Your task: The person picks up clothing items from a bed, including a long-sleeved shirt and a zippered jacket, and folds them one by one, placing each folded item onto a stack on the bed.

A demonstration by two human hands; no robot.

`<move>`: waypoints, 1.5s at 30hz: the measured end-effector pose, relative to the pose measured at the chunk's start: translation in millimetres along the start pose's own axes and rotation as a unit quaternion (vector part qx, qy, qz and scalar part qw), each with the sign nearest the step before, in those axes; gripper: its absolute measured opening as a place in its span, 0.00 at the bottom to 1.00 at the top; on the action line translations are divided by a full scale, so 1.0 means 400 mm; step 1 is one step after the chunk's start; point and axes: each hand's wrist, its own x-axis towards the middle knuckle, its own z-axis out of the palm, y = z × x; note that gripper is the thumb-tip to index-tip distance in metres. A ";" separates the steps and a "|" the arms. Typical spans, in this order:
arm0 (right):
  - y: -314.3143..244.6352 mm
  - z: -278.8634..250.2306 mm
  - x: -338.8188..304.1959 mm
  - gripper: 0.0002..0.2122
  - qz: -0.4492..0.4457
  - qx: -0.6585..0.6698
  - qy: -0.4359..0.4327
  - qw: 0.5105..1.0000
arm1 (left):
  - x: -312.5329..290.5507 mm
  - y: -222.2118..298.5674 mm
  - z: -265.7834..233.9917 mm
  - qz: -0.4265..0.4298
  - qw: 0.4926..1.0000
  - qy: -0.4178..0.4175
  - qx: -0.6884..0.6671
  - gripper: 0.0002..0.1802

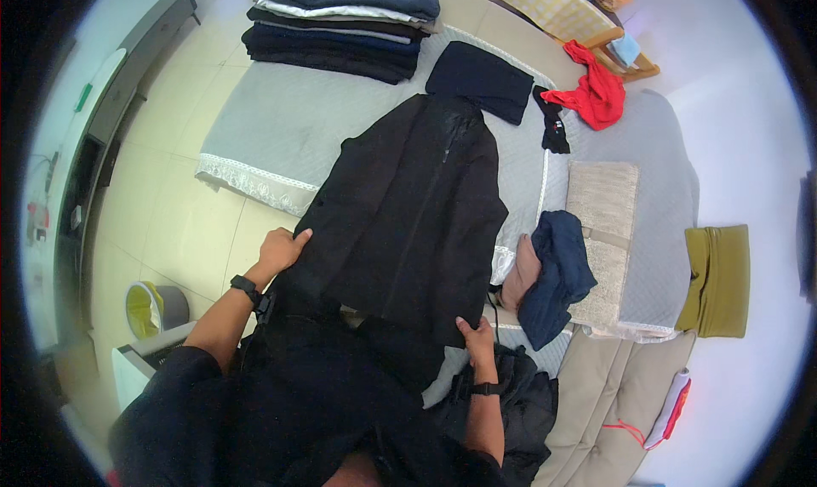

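A black zip-up jacket [408,223] lies spread out, front upward, over the grey quilted sofa cover [272,117], its collar pointing away from me. My left hand [283,250] pinches the jacket's left edge between thumb and fingers. Lower on the right, my right hand [477,338] grips the jacket near its bottom corner, thumb on top. A folded dark garment [481,80] touches the collar end. Beside the jacket's right side lie a crumpled navy garment [557,274] and a brownish-pink cloth [522,273].
A tall stack of folded clothes [336,40] stands at the far left. A red cloth [596,96] and a small black item [553,123] lie far right. Dark clothes [519,402] are heaped beside my right forearm. A lined bin [174,307] is on the floor at left.
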 end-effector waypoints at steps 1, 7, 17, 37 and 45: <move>0.032 -0.003 0.001 0.24 -0.039 0.014 0.024 0.999 | -0.001 0.020 0.001 -0.004 0.999 -0.053 0.003 0.41; -0.160 0.066 -0.098 0.37 -0.236 -0.266 0.123 0.927 | -0.094 -0.004 -0.087 0.083 0.996 -0.019 -0.035 0.37; -0.197 0.143 -0.162 0.39 -0.299 -0.369 -0.062 0.878 | -0.137 0.092 -0.180 0.469 0.844 -0.220 0.141 0.54; -0.226 0.183 -0.109 0.26 -0.362 -0.337 -0.017 0.869 | -0.156 0.096 -0.079 0.470 0.855 -0.178 0.132 0.31; -0.250 0.197 -0.149 0.38 -0.336 -0.399 -0.105 0.847 | -0.158 0.132 -0.073 0.363 0.909 -0.194 -0.063 0.33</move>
